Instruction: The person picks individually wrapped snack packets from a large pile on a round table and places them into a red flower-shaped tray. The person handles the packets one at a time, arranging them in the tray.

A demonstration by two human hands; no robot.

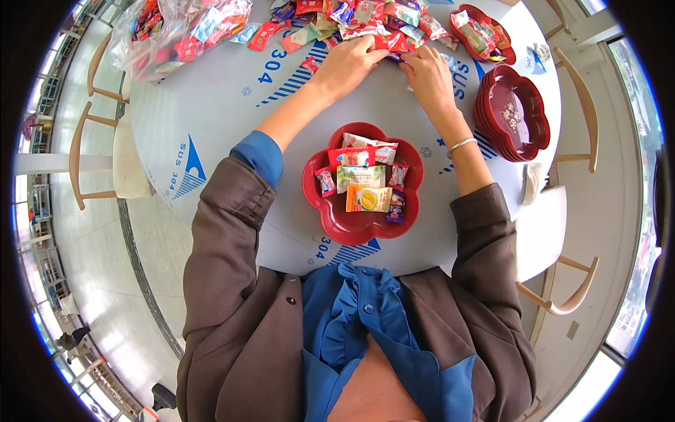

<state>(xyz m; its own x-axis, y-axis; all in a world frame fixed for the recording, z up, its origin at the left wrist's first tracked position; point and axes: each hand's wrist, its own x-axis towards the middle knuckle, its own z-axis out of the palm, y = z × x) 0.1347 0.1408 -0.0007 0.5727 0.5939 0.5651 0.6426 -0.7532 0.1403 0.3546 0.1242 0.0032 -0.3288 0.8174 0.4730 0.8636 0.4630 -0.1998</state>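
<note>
A red flower-shaped bowl (350, 220) stands before me, holding several wrapped sweets, among them a yellow-orange packet (368, 199) and a small purple one (396, 206). Beyond it, at the near edge of a pile of wrapped sweets (364, 13), both of my hands touch the pile. My left hand (348, 63) has its fingertips by a red wrapper (389, 42). Close on its right, my right hand (430, 74) has thumb and fingers near a small purple wrapper (394, 56). Whether either hand grips a sweet cannot be made out.
A clear plastic bag of sweets (179, 39) lies at the back left. On the right are a filled red bowl (506, 53) and a stack of empty red bowls (519, 116). Wooden chairs (582, 111) flank the round table (221, 121).
</note>
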